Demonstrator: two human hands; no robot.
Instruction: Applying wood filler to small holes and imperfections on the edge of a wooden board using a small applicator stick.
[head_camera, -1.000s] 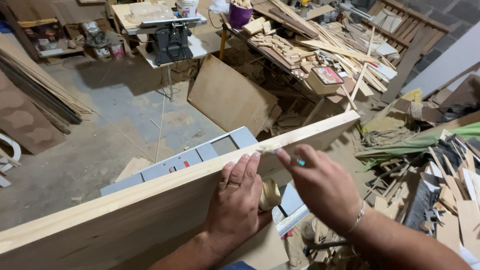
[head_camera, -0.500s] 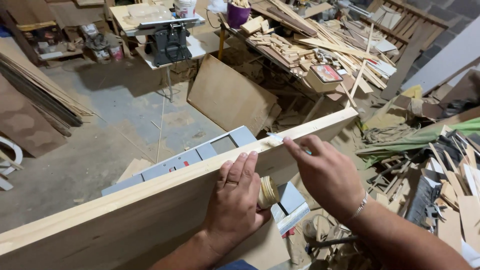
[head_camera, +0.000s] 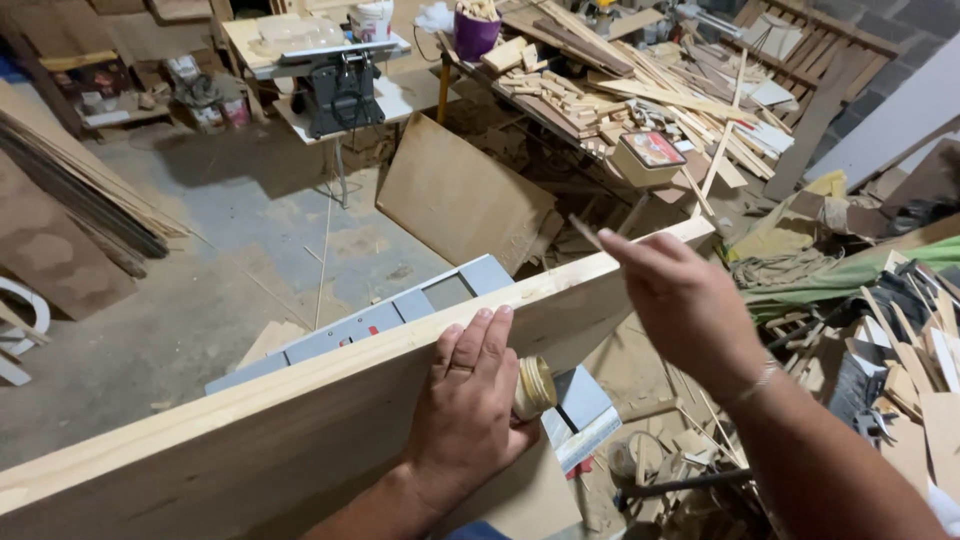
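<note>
A long pale wooden board (head_camera: 250, 440) stands on its edge across the view. My left hand (head_camera: 470, 410) lies with its fingers flat on the board's near face just below the top edge, and it pins a small tan jar (head_camera: 535, 387) between thumb and palm. My right hand (head_camera: 690, 300) hovers above the board's far end with its fingers pinched on a thin stick-like tool (head_camera: 585, 232), whose tip points up and left. The tool is off the wood.
A grey metal machine table (head_camera: 430, 298) lies behind the board. A plywood sheet (head_camera: 460, 195) leans beyond it. A table saw (head_camera: 345, 85) stands at the back, next to a workbench heaped with wood offcuts (head_camera: 620, 90). Scrap piles (head_camera: 900, 360) are at right, stacked sheets (head_camera: 80, 180) at left.
My right hand has lifted the tool off the board's top edge and swung up and right toward the far end. My left hand and the jar have stayed put.
</note>
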